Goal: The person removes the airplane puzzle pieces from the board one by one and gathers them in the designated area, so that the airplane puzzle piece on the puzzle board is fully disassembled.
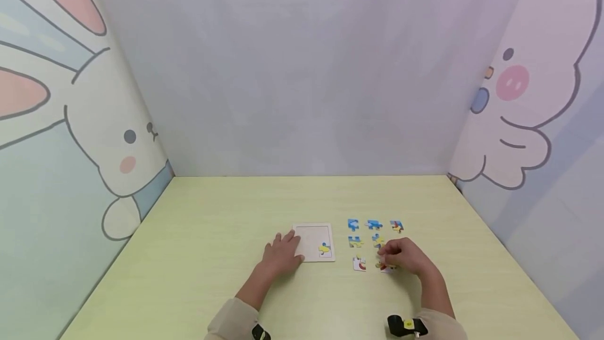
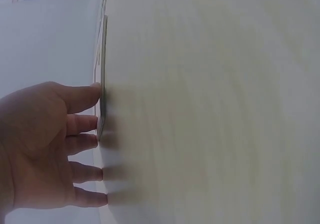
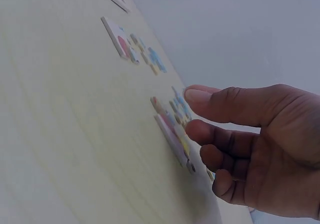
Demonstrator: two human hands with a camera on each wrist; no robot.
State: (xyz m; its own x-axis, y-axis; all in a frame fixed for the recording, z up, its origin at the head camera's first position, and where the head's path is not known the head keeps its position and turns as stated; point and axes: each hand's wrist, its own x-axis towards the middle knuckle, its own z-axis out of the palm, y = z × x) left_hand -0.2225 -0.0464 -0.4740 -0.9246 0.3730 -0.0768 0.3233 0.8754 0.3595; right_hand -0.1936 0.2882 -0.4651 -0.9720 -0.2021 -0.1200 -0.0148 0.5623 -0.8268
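Note:
My left hand (image 1: 283,256) rests at the left edge of a pale square puzzle board (image 1: 309,238), fingers spread and fairly straight. In the left wrist view, the thumb (image 2: 82,98) touches the board's edge. A yellow and blue puzzle piece (image 1: 324,248) lies in the board's lower right corner. My right hand (image 1: 407,256) hovers over a white and red puzzle piece (image 1: 386,269), partly covering it. In the right wrist view, that hand's thumb and loosely bent fingers stand apart, with nothing between them. Just beyond lies a blue and yellow piece (image 1: 378,240).
More loose pieces lie in rows right of the board: a blue one (image 1: 353,224), another blue one (image 1: 374,224), a red and yellow one (image 1: 396,226), a yellow and blue one (image 1: 355,242) and a white and red one (image 1: 359,263). A plain wall (image 1: 302,93) stands behind the table.

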